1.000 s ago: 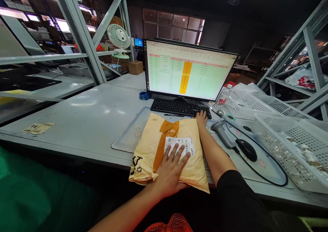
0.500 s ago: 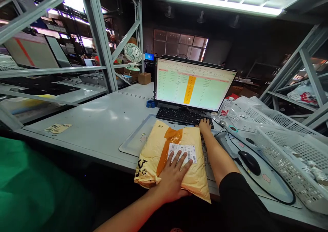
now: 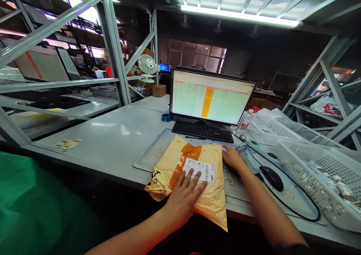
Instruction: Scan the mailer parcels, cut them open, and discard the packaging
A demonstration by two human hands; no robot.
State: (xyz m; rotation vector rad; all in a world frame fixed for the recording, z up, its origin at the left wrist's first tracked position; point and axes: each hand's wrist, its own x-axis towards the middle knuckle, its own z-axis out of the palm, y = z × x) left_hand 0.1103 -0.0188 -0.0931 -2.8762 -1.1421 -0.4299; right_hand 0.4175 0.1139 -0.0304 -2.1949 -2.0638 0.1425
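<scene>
A yellow padded mailer (image 3: 210, 206) with orange-brown tape and a white shipping label (image 3: 209, 171) lies tilted over the front edge of the desk. My left hand (image 3: 184, 193) rests flat on it, fingers spread, fingertips over the label's lower part. Just right of the mailer's upper corner, my right hand (image 3: 232, 157) is closed low over the desk mat. Its fingers are partly hidden, and a dark shape shows beneath it that I cannot make out. Behind both hands are the black keyboard (image 3: 201, 131) and a monitor (image 3: 213, 95) showing a spreadsheet.
At right, a black mouse (image 3: 271, 178) and its cable lie on the mat (image 3: 150, 150). White perforated baskets (image 3: 310, 187) with small bottles line the right side. Blue tape (image 3: 166, 117) sits left of the monitor. Green fabric (image 3: 28, 202) fills the lower left. Metal frames flank the desk.
My right hand has come off the keyboard's right end, back toward me, down beside the mailer. The left hand stays on the mailer, which has tilted slightly. The view has shifted a little.
</scene>
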